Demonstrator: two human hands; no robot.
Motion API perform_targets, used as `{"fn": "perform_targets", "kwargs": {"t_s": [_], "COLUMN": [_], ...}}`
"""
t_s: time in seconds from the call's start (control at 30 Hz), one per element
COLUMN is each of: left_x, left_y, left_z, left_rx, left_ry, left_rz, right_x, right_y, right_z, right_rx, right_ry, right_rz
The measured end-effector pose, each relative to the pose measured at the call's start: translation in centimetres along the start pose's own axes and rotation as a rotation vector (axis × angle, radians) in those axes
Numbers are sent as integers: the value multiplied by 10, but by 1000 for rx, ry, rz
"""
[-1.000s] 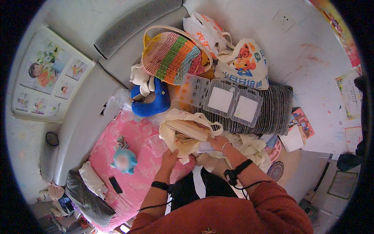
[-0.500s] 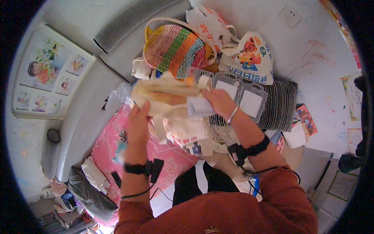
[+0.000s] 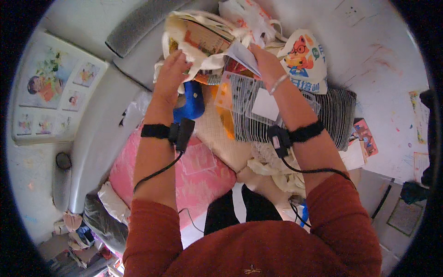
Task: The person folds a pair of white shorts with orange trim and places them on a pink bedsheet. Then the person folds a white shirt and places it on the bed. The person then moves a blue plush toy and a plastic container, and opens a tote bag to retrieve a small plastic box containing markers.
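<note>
A cream cloth tote bag [image 3: 176, 28] with pale handles is held up at the far side, its mouth open toward me. Flat printed things like books [image 3: 205, 38] show inside it. My left hand [image 3: 173, 76] is closed on the near left edge of the bag. On the other side my right hand [image 3: 266, 64] is closed round a folded white paper [image 3: 242, 56], close against the bag's right edge; whether it also grips the cloth is hidden. Just below the left hand lies a blue object [image 3: 193, 102].
Clear plastic cases [image 3: 234, 92] rest on a striped cushion [image 3: 340, 116] at the right. Behind stand a white plastic bag [image 3: 247, 25] and a cloth bag with a fox print [image 3: 300, 57]. Pink fabric [image 3: 134, 159] covers the left. Cables hang from both wristbands.
Both hands have moved away from me with the tote bag and paper. The bag now covers the striped woven bag, and the blue object and beige seat have come into view.
</note>
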State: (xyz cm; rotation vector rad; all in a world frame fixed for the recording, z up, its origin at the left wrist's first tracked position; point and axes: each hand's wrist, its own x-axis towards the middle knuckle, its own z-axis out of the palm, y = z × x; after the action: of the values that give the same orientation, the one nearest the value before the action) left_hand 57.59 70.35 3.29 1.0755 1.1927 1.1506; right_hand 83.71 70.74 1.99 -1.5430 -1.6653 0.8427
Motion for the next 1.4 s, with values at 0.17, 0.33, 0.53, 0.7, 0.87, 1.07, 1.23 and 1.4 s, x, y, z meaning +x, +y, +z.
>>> {"fn": "perform_targets", "kwargs": {"t_s": [0.17, 0.33, 0.53, 0.7, 0.87, 1.07, 1.23, 1.4], "left_x": [-76, -209, -298, -293, -301, -302, -274, -257], "left_y": [-114, -240, -344, -411, -484, -497, -380, -262], "left_z": [-41, -84, -96, -96, -116, -146, -129, -126], "left_rx": [-123, -129, -313, -510, -49, -183, -548, -612], "left_ry": [13, 465, 733, 837, 372, 601, 828, 549], "left_rz": [-211, -638, -1062, -1211, -1061, -801, -663, -547], "right_x": [-113, -241, -281, -245, -213, -205, -226, -251], "right_y": [78, 151, 202, 246, 259, 242, 200, 165], "right_z": [11, 18, 40, 41, 44, 42, 21, -4], "right_rx": [201, -254, 646, 1253, 1464, 1418, 1361, 1183], "right_ry": [-159, -426, 112, 404, 669, 588, 455, 401], "right_rz": [430, 84, 1202, 1195, 1132, 1074, 1030, 1015]}}
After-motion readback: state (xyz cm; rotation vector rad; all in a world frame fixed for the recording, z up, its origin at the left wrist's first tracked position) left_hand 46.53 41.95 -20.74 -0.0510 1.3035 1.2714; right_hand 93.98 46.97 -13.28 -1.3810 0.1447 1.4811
